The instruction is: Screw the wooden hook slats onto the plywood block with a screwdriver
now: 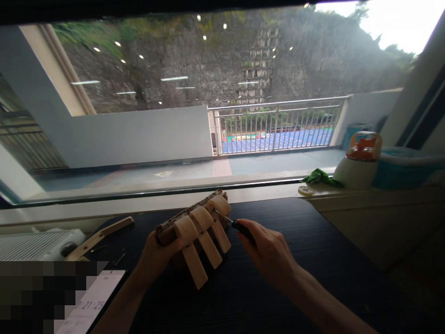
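Observation:
My left hand [163, 253] is wrapped round the left end of a bark-edged wooden piece [167, 234], holding it tilted above the dark table. Three curved wooden pieces [200, 219] sit side by side along its front, each with a flat wooden strip [209, 250] hanging below. My right hand [266, 241] is closed on the black handle of a screwdriver [239, 226]. The screwdriver's metal shaft points left, and its tip meets the wood near the rightmost curved piece. Whether a screw is under the tip is too small to tell.
On the dark table [278, 287], a wooden stick [107, 233] and a few thin small items lie at left, near a white slatted appliance [38, 246] and a tablet [100, 301] showing a timer. A green cloth [320, 177] and white bottle [358, 169] stand on the sill.

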`<state>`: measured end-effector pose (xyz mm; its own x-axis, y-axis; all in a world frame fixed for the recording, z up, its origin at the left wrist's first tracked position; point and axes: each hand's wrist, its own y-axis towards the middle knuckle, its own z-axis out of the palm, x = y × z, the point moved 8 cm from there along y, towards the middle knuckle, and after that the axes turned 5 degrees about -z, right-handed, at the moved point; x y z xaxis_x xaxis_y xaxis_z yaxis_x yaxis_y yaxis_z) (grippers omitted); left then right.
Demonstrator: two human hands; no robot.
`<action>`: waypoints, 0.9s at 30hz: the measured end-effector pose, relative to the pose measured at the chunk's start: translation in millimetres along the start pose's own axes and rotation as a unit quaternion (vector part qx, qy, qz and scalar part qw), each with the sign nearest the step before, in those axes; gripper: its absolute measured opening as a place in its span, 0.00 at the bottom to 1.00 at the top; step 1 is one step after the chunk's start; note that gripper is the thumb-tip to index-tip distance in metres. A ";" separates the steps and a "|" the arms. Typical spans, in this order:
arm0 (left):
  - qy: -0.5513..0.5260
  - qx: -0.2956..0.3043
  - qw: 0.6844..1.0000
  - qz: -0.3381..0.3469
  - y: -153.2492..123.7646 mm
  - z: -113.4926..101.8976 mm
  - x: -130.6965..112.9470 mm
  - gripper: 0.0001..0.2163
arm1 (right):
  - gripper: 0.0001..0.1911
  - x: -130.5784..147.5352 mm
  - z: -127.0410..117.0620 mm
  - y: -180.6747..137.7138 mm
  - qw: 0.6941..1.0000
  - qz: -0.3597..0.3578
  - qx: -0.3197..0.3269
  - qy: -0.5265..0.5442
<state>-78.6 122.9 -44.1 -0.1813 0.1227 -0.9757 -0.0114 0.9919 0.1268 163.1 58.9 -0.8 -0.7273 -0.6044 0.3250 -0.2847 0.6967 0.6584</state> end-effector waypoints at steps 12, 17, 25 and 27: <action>-0.059 -0.022 0.998 -0.017 -0.8 -1.4 -1.9 0.16 | 0.19 -6.1 -2.6 1.0 0.997 0.061 0.040 0.025; -0.100 -0.048 0.993 -0.034 -6.0 0.4 -11.0 0.14 | 0.13 5.1 -29.4 1.4 0.996 -0.038 -0.076 0.000; -0.177 -0.007 0.976 -0.125 -10.1 13.9 3.0 0.13 | 0.10 13.3 -41.0 -2.4 0.989 -0.064 -0.133 0.027; -0.185 -0.002 0.971 -0.151 -11.8 16.3 6.6 0.12 | 0.10 15.5 -41.3 -2.5 0.988 -0.072 -0.134 0.027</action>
<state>-63.6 112.6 -55.0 0.1967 -0.1687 -0.9658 -0.0140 0.9845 -0.1748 178.3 31.8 30.7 -0.6548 -0.7145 0.2462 -0.2019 0.4793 0.8541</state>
